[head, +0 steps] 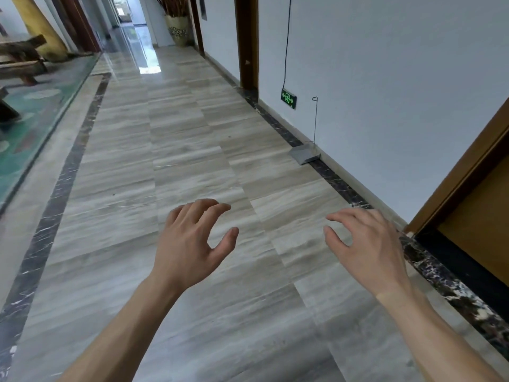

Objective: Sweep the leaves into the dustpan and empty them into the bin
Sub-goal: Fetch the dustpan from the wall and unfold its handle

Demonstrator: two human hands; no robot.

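at the bottom of the frame, both forearms reach forward over the floor (192, 166). left hand (190, 244), lower centre: fingers loosely spread and slightly curled, thumb apart, holding nothing, touching nothing. right hand (363, 244), lower right: same state, fingers relaxed and parted, nothing in it. no broom in either hand or anywhere in view.

task judged at its very start: nothing picked up, nothing swept.

mid frame, right side: dustpan (304, 155), grey, flat on the floor just beside the wall (385, 78), its thin upright handle standing against the wall. well apart from both hands.

a few small dark specks on the tiles mid frame; too small to say whether leaves. no bin visible. far upper centre: large vase (179, 30) by the corridor end.
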